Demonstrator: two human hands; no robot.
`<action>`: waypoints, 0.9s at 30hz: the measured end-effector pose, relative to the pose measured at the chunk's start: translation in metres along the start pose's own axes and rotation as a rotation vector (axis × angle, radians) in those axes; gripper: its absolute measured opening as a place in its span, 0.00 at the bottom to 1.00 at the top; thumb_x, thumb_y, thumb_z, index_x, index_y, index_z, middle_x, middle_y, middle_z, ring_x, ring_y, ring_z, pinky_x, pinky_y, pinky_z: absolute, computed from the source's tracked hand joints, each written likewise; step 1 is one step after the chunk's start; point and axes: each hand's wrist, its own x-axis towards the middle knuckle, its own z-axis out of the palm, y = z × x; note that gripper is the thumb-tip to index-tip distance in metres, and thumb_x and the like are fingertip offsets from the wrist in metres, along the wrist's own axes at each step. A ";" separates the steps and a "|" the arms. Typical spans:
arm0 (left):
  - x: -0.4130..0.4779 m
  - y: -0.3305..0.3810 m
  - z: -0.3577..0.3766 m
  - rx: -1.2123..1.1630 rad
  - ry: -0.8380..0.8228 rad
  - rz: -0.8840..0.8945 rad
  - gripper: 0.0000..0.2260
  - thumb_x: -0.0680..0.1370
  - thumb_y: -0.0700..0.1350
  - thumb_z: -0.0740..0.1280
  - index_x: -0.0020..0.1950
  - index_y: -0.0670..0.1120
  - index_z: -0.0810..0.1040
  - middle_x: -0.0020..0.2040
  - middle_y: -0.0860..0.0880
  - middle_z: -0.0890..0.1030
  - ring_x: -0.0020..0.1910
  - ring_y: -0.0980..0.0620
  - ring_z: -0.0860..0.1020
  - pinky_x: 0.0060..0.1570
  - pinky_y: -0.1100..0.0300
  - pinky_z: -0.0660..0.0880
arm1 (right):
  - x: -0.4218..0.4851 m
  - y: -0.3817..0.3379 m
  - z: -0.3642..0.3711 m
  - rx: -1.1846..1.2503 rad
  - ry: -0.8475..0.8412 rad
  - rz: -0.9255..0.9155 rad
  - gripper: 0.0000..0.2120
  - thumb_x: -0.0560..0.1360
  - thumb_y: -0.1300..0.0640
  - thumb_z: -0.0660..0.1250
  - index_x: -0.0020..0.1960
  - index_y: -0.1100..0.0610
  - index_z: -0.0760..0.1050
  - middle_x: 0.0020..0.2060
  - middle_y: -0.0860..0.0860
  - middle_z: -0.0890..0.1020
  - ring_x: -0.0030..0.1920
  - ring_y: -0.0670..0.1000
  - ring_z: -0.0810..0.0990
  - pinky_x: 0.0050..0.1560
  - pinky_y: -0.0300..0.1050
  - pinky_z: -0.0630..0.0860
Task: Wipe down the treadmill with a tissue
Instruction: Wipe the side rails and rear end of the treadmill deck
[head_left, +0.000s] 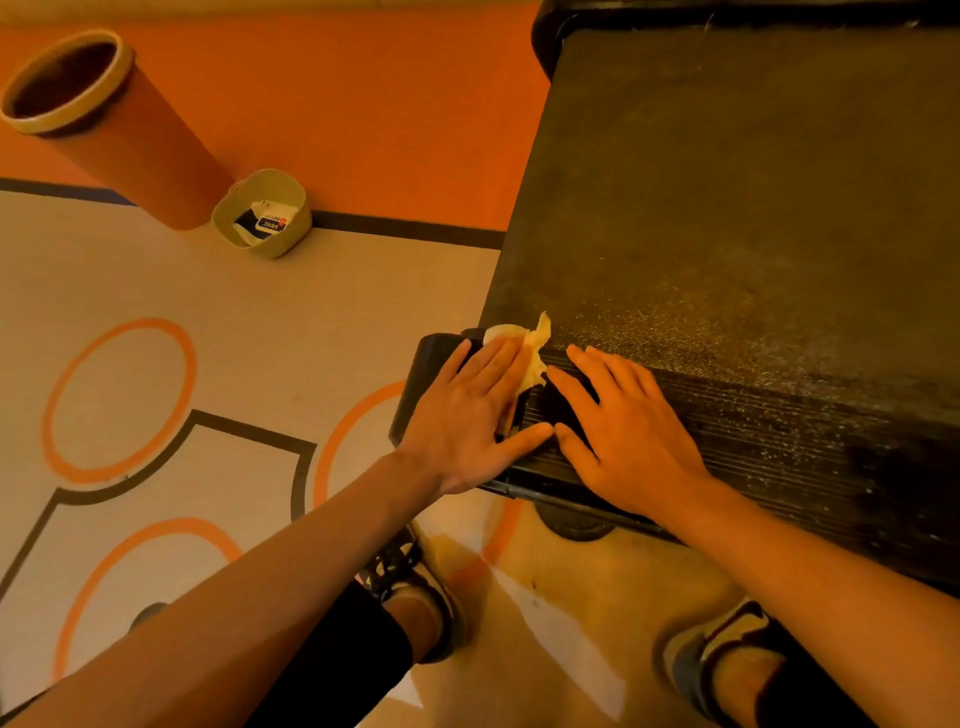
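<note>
The black treadmill (727, 208) fills the right side of the view, its dusty belt running away from me and its ribbed rear end cap nearest to me. A crumpled pale tissue (530, 345) lies on the rear left corner of the deck. My left hand (467, 421) presses flat on the tissue with straight fingers, covering most of it. My right hand (618, 431) rests flat on the ribbed end cap just to the right, fingers spread, thumb tips of both hands nearly touching.
An orange bin (104, 124) stands at the far left by the orange wall. A small green basket (265, 213) holding a tissue pack sits beside it. The floor has orange rings and black lines. My two shoes (415, 587) stand under the treadmill's rear edge.
</note>
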 end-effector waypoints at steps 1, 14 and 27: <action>0.001 -0.005 -0.002 0.014 0.002 -0.005 0.44 0.78 0.74 0.36 0.85 0.47 0.51 0.85 0.48 0.52 0.84 0.53 0.47 0.82 0.49 0.42 | 0.000 0.000 0.000 0.002 0.002 0.003 0.31 0.82 0.41 0.49 0.79 0.56 0.67 0.78 0.60 0.67 0.77 0.62 0.65 0.75 0.61 0.65; 0.007 -0.010 -0.009 0.007 0.006 -0.055 0.42 0.79 0.70 0.33 0.85 0.46 0.54 0.85 0.47 0.55 0.84 0.51 0.49 0.82 0.48 0.42 | -0.001 -0.002 -0.003 0.049 0.030 0.004 0.30 0.84 0.42 0.45 0.78 0.56 0.68 0.78 0.59 0.68 0.77 0.61 0.65 0.75 0.61 0.64; 0.007 0.003 -0.009 0.009 0.012 -0.144 0.42 0.79 0.71 0.33 0.85 0.48 0.56 0.84 0.49 0.58 0.84 0.52 0.51 0.82 0.46 0.44 | -0.001 -0.002 -0.003 0.047 0.015 0.010 0.31 0.85 0.41 0.45 0.78 0.57 0.68 0.78 0.60 0.68 0.77 0.61 0.66 0.75 0.61 0.65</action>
